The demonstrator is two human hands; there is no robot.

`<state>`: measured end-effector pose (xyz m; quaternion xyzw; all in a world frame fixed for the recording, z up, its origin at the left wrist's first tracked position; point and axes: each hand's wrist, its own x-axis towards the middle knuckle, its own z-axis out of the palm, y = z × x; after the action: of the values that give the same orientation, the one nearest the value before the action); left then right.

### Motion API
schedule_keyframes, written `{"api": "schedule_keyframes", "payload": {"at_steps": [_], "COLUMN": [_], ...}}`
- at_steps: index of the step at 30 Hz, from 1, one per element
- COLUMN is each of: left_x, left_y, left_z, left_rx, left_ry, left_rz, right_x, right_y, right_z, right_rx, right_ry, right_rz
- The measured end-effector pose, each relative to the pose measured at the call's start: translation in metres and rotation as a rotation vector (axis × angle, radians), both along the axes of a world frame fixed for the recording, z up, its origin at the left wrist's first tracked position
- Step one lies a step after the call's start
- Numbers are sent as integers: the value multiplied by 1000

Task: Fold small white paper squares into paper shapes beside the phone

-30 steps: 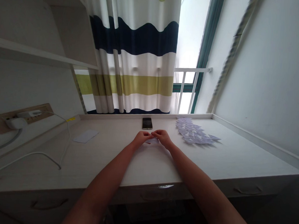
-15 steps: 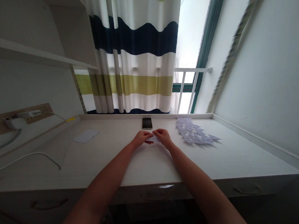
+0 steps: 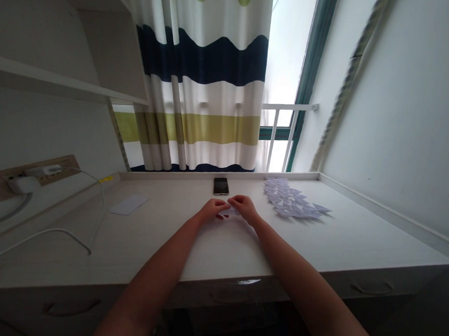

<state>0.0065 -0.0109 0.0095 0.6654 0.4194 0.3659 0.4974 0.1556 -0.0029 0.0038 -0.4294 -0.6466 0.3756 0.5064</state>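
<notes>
A small piece of white paper [image 3: 234, 210] is pinched between my two hands above the desk. My left hand [image 3: 211, 210] is closed on its left side, fingers curled beneath. On its right side, my right hand [image 3: 244, 206] grips it with thumb and fingertips near the left thumb. The paper looks folded, but its exact shape is partly hidden by the fingers. Just beyond my hands lies a dark-screened phone [image 3: 221, 186]. Many pointed folded paper pieces [image 3: 291, 200] sit in overlapping rows to the right.
Flat white paper sheets [image 3: 128, 204] lie on the desk [image 3: 147, 244] at left. A white charging cable [image 3: 103, 201] trails from the wall socket [image 3: 51, 173] over the desk. A raised rim [image 3: 389, 213] edges the desk, with a striped curtain [image 3: 221, 97] behind.
My hands have drawn slightly closer together, the right fingertips now meeting the left thumb on the paper. The phone, the folded pieces and the sheets stay in place.
</notes>
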Motion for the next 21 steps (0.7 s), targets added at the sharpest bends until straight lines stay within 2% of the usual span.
{"api": "schedule_keyframes", "payload": {"at_steps": [4,10,15,21], "left_x": [-1,-6,-8,-8], "left_y": [1,5,4,3], "left_z": [0,1,2,3], "left_rx": [22,-42,-94,-106], "left_ry": [16,-105,-163,-177], "left_rz": [42,176,189,192], "right_x": [-1,2,4,5], "right_y": [2,5,3,3], "right_z": [-2,-5,-6,-5], "right_rx": [36,151,233,241], "right_ry": [13,-37,-201,-217], "right_rz": [21,159,128,135]}}
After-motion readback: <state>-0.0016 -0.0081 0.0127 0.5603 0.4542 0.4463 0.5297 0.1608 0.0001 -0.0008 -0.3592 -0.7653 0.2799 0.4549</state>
